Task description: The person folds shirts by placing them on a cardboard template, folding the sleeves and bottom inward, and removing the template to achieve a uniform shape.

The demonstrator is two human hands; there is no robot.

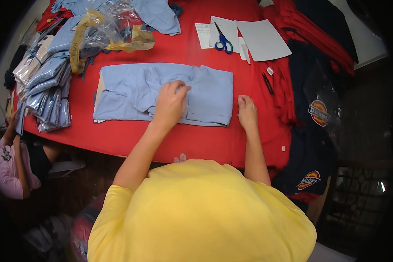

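Observation:
A light blue garment (212,96) lies folded into a long rectangle on the red cloth covering the table, its middle wrinkled. A strip of tan board (100,89) shows at its left end, with small tags peeking out at the lower left corner. Over the middle of the garment, my left hand (171,102) is closed, with thumb and fingers bent together on the fabric. Just off the garment's right edge, my right hand (247,112) is curled closed above the red cloth. Whatever its fingers may hold is hidden.
Blue-handled scissors (223,45) rest on papers (264,41) at the back. A black pen-like tool (267,83) lies right. Bagged garments (48,87) are piled left, near clear plastic and yellow tape (76,48). Dark garments (310,148) hang at right. Another person (13,168) sits lower left.

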